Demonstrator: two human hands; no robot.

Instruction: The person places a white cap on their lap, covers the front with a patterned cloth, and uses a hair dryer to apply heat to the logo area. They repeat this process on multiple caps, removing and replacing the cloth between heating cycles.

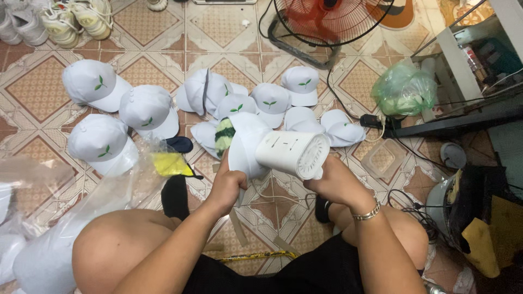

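**White cap held between both hands, steamer barrel lying across it**

Item 1, far left: clear plastic bags (32, 179), crumpled, on the tiled floor (41, 90) beside the person's left knee; not touched by either hand

Item 2, left to centre: finished white caps (101, 142), each with a small green leaf mark, set out in a loose spread on the floor ahead of the knees; a yellow item (170, 163) sits in plastic just beside the nearest of them

Item 3, left hand (227, 185): closed in a fist on the lower edge of the white cap in hand (246, 142). The cap stands up and slightly away from this hand, crown towards the caps on the floor, with a green and white striped pad (223, 136) showing at its left side

Item 4, right hand (335, 182): fingers wrapped around the lower part of a white handheld steamer (294, 153); the exact grip under the body is hidden. The steamer's long axis runs roughly level, left to right, its slotted round end facing right and towards the camera, its other end touching the cap's right side. The cap therefore lies left of and just above the right hand, and the left hand is the nearer one to it

Item 5, right: green plastic bag (404, 90), red standing fan (327, 19) behind, a power strip with cables (373, 121) near the wall, well apart from both hands
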